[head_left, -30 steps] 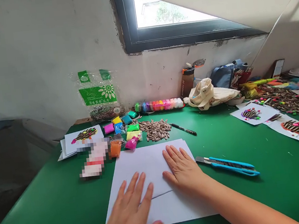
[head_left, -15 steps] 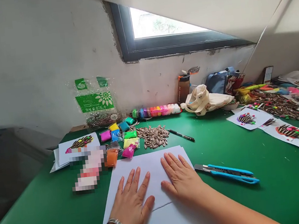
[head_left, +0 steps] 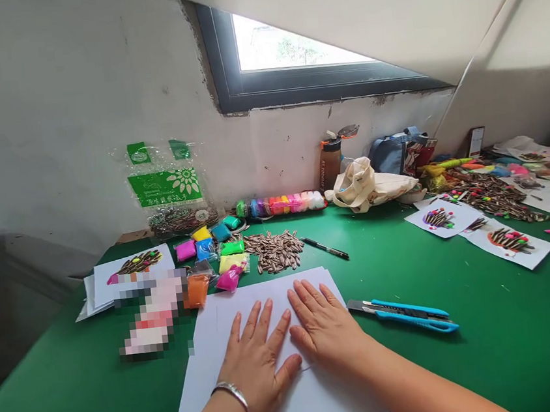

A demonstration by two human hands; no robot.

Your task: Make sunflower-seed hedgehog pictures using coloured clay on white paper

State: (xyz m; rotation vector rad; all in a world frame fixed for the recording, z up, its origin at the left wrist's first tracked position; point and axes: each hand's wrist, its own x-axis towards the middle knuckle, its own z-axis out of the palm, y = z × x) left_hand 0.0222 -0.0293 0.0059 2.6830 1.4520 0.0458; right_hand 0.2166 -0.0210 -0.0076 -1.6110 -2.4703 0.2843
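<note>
White paper sheets (head_left: pixel 208 364) lie on the green table in front of me, the top one with an edge showing beneath my hands. My left hand (head_left: pixel 259 358) rests flat on the paper with its fingers spread and a silver bangle at the wrist. Just to its right, my right hand (head_left: pixel 324 325) also lies flat on the paper, fingers stretched out, nothing held. A blue utility knife (head_left: pixel 409 314) lies right of the paper. Behind the paper are a pile of sunflower seeds (head_left: pixel 274 250), a black pen (head_left: pixel 325 248) and several coloured clay packets (head_left: pixel 198 291).
Finished seed pictures lie on cards at the left (head_left: pixel 101 283) and right (head_left: pixel 530 254). Along the wall stand a seed bag (head_left: pixel 168 191), a row of coloured clay (head_left: pixel 284 203), a bottle (head_left: pixel 331 164) and a cloth bag (head_left: pixel 376 185). More seeds (head_left: pixel 495 196) are heaped at the right.
My left hand has moved right across the paper, nearer my right hand. The view has shifted slightly, so the table items appear further left.
</note>
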